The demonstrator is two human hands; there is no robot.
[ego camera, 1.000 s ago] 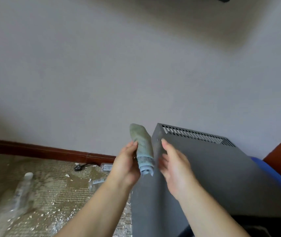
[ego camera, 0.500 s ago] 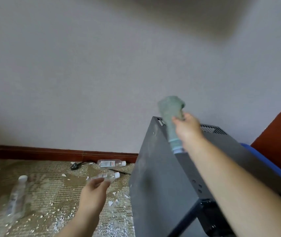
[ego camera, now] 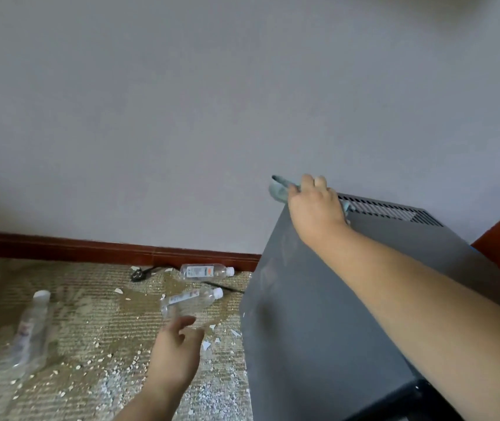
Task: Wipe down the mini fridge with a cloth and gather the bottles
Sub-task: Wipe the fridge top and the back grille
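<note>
Head view: the right hand lies on the far left corner of the mini fridge, its fingers curled round the cloth. The left hand hangs over the carpet, fingers loosely spread, holding nothing, just beside the nearest bottle. The bottle by the baseboard and the left bottle lie on the carpet too.

The right hand holds a bunched grey-green cloth against the far left corner of the dark grey mini fridge, beside the vent slots on its top. The left hand hangs with loose fingers above the carpet, near a clear bottle lying on its side. A second bottle lies by the red baseboard, and a third bottle lies farther left, among white crumbs.
</note>
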